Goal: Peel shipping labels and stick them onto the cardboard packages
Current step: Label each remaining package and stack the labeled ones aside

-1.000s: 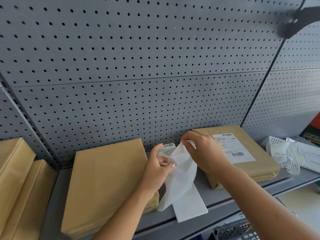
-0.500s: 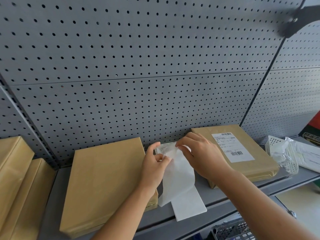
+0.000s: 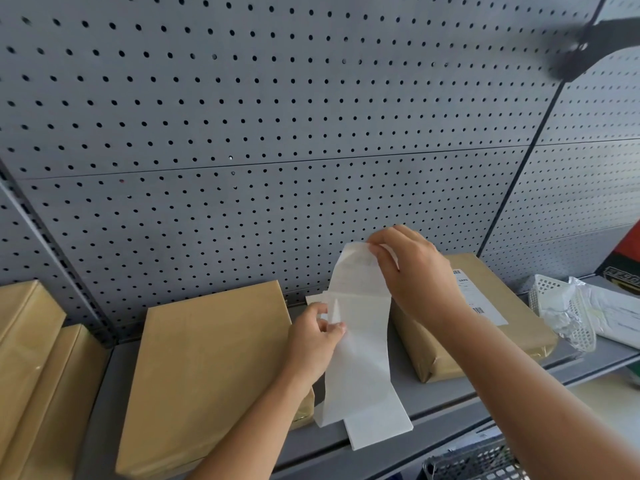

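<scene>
Label [image 3: 358,268] lifting off its backing [image 3: 360,362] between the two packages — right hand [image 3: 415,275] pinches its top corner high, left hand [image 3: 311,341] pins the strip's edge so the liner stays put — likely bound for the bare package [image 3: 211,368] beside it.

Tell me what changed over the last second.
The right hand has lifted the label's top edge up and away, peeling it from the backing strip that the left hand pinches. The packages have not moved.
</scene>
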A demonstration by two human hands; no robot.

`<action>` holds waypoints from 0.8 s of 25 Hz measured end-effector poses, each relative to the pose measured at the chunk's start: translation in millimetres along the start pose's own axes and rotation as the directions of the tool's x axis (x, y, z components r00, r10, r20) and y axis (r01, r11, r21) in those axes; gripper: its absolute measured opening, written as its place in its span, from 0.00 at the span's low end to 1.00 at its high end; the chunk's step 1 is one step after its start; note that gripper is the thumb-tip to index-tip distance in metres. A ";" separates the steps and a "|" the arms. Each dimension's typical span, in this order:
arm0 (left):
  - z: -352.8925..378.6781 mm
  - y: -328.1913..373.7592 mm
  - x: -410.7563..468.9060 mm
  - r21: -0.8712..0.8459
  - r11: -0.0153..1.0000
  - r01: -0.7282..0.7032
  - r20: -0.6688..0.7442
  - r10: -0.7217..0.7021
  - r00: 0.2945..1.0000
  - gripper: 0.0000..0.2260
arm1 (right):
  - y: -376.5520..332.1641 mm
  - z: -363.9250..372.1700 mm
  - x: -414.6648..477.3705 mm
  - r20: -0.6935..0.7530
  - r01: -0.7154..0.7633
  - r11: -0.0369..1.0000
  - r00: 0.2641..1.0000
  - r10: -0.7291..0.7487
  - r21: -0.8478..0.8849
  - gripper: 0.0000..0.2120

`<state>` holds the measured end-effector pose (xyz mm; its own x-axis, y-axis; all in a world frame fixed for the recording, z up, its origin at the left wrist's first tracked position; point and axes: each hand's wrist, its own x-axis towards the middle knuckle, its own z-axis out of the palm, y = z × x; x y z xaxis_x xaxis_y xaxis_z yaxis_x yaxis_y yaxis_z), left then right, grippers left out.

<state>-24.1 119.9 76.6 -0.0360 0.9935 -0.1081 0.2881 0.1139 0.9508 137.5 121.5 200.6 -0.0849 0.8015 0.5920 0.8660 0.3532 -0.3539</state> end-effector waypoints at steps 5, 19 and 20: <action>1.1 1.4 1.0 0.140 0.990 0.006 0.054 -0.013 0.998 0.18 | -7.4 -19.1 20.6 -0.060 -0.023 0.999 0.998 0.025 0.033 0.09; -9.3 14.9 -5.4 0.317 0.948 -0.030 0.157 -0.022 0.987 0.11 | -10.1 -27.7 11.5 -0.099 0.147 0.976 0.986 -0.132 0.161 0.08; -14.9 20.3 -8.3 0.343 0.937 -0.064 0.160 0.009 0.987 0.13 | -9.8 -22.1 4.2 -0.088 0.161 0.972 0.985 -0.147 0.169 0.08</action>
<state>-32.3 113.9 101.2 0.1200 0.9821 -0.1450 0.6004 0.0445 0.7984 139.5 110.7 222.6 -0.1676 0.6949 0.6993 0.7452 0.5537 -0.3716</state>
